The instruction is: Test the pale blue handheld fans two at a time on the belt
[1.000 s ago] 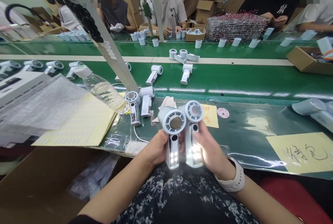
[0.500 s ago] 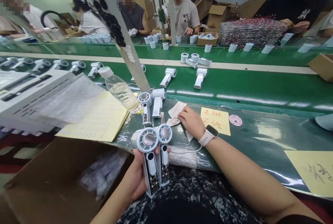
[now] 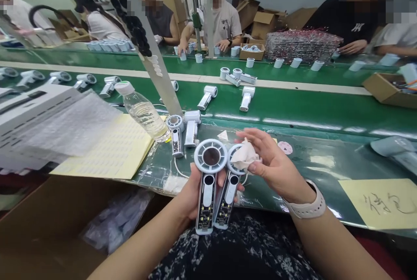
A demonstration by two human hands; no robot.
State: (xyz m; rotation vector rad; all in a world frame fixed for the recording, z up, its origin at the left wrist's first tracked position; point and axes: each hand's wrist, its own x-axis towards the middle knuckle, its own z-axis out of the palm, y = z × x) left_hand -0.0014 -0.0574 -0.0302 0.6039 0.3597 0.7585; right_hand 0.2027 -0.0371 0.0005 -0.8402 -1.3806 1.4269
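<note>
My left hand [image 3: 197,195] is shut around the handles of two white handheld fans. The nearer fan [image 3: 208,173] faces me, showing its round grille and a circuit board in its handle. My right hand [image 3: 276,163] pinches a crumpled beige cloth [image 3: 244,157] against the ring of the second fan [image 3: 226,199], whose head is partly hidden by the cloth. Two more fans [image 3: 184,130] lie on the dark green mat beyond my hands.
A water bottle [image 3: 143,113] lies on a yellow paper sheet [image 3: 107,149] beside bubble wrap [image 3: 71,123]. A cardboard box [image 3: 39,223] stands below the bench at left. Fans sit along a green conveyor belt [image 3: 293,108], with co-workers beyond it.
My right hand has lifted the cloth from the mat and brought it to the fan head. My left hand has raised the two fans and turned them towards me.
</note>
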